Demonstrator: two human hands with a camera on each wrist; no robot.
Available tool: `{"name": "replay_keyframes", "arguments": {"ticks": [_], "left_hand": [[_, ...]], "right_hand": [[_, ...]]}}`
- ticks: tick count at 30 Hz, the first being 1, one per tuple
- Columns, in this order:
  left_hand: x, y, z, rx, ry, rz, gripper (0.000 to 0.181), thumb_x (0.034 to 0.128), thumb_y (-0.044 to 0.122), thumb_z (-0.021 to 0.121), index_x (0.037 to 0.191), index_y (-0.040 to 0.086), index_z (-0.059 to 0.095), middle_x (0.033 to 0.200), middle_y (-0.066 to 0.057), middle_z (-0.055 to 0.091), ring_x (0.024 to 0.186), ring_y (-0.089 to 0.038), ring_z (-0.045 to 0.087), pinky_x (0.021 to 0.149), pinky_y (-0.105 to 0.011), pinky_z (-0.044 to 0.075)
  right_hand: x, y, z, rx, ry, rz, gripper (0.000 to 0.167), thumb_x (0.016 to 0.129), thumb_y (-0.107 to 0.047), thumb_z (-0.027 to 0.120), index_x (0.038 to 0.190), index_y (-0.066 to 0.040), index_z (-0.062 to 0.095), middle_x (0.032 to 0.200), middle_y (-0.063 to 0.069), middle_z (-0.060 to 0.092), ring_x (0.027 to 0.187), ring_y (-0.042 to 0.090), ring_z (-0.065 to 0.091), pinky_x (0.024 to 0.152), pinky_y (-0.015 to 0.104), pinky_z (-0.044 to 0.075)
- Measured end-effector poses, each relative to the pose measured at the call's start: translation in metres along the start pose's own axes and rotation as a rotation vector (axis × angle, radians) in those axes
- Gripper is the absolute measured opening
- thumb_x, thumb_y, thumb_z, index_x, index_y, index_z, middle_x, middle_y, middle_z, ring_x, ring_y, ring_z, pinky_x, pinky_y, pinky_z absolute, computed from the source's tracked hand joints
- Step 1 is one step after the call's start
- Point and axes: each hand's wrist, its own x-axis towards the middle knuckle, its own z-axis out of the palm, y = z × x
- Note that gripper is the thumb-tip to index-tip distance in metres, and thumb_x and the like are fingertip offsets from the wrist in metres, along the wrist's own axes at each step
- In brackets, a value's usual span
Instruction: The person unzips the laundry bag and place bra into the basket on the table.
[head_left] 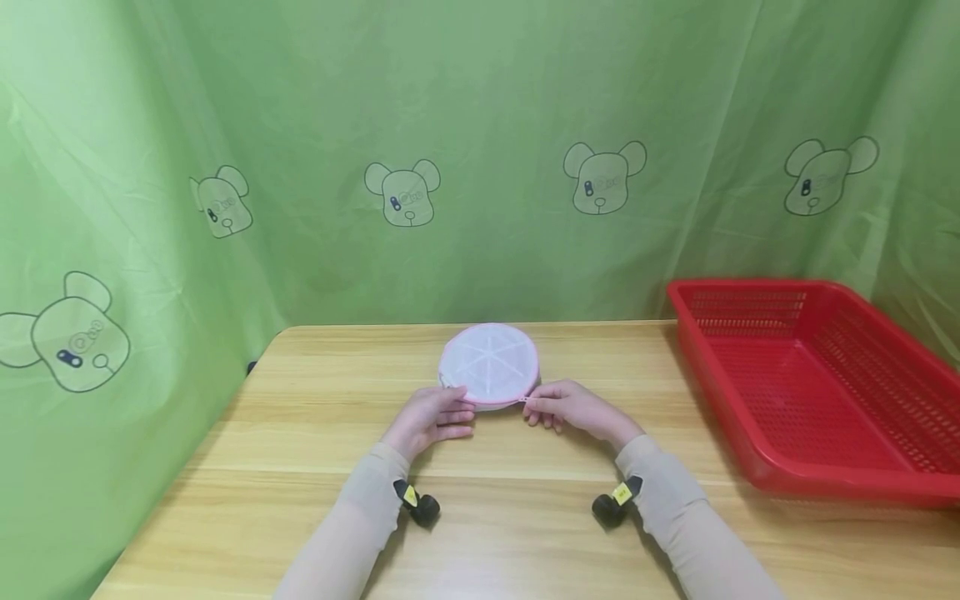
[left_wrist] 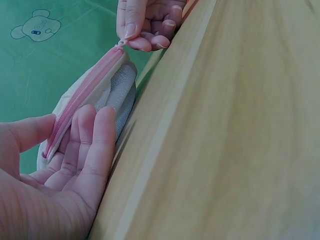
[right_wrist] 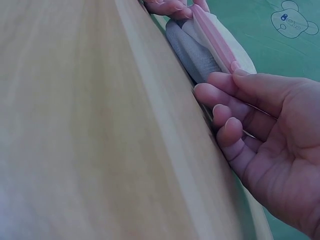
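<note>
Pouch [head_left: 489, 362], zipper pull [left_wrist: 121, 43] in right fingers [right_wrist: 227, 101]

The left sleeve [head_left: 341, 533] and right sleeve [head_left: 697, 533] are plain beige, close-fitting and lightly creased, ending at the wrists — the left hand [head_left: 432, 418] and right hand [head_left: 573, 408] are bare — while the left wrist camera [head_left: 425, 511] and right wrist camera [head_left: 608, 511] are black and rounded, each beside a small yellow label [head_left: 410, 497]

red basket [head_left: 840, 483] on pale wooden table [head_left: 510, 517]

Round white pouch [head_left: 487, 360], pink zipper [left_wrist: 84, 94].
</note>
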Motion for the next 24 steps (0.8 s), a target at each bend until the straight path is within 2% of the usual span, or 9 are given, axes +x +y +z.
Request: {"name": "replay_keyframes", "arguments": {"ticks": [10,24], "left_hand": [[0.0001,0.0006,0.0006,0.012,-0.001,-0.017,0.031,0.0937,0.024,0.063,0.11,-0.002,0.061,0.09,-0.009,0.07,0.083,-0.02,0.069,0.086,-0.042,0.062],[0.0004,-0.0006,0.001,0.038,-0.016,-0.001,0.035,0.0931,0.028,0.064,0.114,0.0,0.058,0.096,-0.009,0.068,0.087,-0.022,0.069,0.087,-0.042,0.061]], "right_hand": [[-0.0004,-0.0003,0.0014,0.003,0.009,0.005,0.031,0.1,-0.024,0.053,0.101,0.004,0.067,0.087,0.007,0.068,0.067,0.01,0.053,0.054,0.018,0.048],[-0.0013,-0.0063,0.0057,-0.011,0.017,0.025,0.03,0.099,-0.024,0.054,0.1,0.003,0.067,0.087,0.005,0.069,0.069,0.012,0.053,0.055,0.018,0.047]]}}
